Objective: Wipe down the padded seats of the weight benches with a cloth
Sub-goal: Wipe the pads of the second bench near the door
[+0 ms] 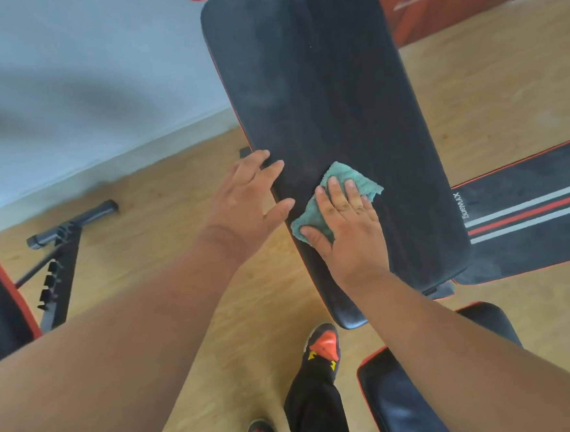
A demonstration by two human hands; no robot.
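The right hand (344,221) is lying flat, fingers spread, pressing a green cloth (339,195) down onto the near part of a long black padded bench (319,95); it is not gripping the cloth, only pinning it under the palm and fingers. The cloth is sticking out beyond the fingertips and past the thumb. The left hand (248,198) is open too, holding nothing, with its fingertips resting on the bench's left edge just beside the cloth. The pad is looking dull and dusty farther up. A second bench (529,212) with red and white stripes is lying just to the right, and another black pad (397,397) is sitting near the right forearm. Below, orange and black shoes (323,344) are standing on the wooden floor (149,225).
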